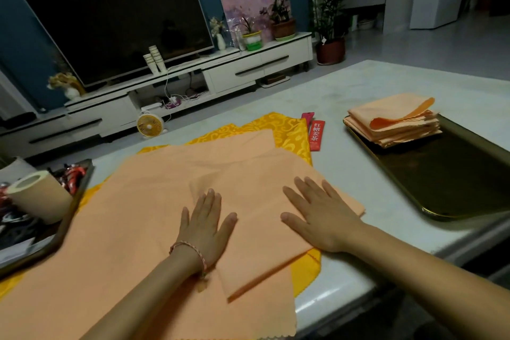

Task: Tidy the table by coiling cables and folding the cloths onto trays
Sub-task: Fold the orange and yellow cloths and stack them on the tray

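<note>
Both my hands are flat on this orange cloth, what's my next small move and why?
Probably fold it in half. The left hand and right hand press flat on the cloth, which lies smooth but looks larger than the folded stack on the tray.

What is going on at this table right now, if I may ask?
A person is folding cloths. The left hand and right hand press flat, fingers straight, on a partly folded peach cloth that lies over a yellow patterned cloth on the table. A stack of folded peach cloths already sits on the dark tray to the right.
</note>
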`<state>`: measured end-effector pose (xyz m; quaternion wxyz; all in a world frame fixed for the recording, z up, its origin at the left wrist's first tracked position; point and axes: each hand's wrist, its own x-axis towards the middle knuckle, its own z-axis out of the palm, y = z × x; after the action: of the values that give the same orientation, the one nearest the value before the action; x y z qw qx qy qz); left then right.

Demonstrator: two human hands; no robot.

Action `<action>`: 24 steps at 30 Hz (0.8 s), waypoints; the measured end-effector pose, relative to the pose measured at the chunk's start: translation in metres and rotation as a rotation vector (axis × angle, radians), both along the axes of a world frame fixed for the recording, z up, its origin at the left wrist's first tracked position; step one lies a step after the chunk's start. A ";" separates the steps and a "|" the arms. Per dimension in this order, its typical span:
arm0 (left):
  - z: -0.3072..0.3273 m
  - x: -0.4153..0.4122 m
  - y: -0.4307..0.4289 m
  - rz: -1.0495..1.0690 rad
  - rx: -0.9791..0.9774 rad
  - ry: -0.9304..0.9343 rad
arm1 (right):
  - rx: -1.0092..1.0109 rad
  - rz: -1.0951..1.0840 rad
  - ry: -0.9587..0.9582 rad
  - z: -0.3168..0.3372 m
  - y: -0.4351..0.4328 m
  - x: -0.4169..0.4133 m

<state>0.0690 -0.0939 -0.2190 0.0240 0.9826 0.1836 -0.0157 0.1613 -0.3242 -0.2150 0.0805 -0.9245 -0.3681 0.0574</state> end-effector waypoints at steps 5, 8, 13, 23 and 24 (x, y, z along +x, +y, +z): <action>0.009 0.018 0.019 0.189 -0.032 -0.074 | 0.007 -0.005 -0.004 -0.002 0.001 0.001; 0.015 0.018 0.009 0.219 -0.128 -0.241 | 0.033 -0.003 0.023 -0.002 0.002 0.002; 0.025 -0.029 0.010 -0.069 -0.102 -0.252 | 0.073 -0.008 0.075 0.003 0.003 0.004; 0.037 -0.051 -0.011 -0.759 0.364 -0.352 | 0.064 -0.016 0.103 0.017 0.007 0.003; 0.033 -0.050 -0.012 -0.766 0.384 -0.360 | 0.074 -0.005 0.111 0.021 0.007 0.003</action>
<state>0.0187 -0.1060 -0.1862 -0.1345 0.9533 -0.2001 0.1818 0.1640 -0.3171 -0.1945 0.1352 -0.9172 -0.3626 0.0947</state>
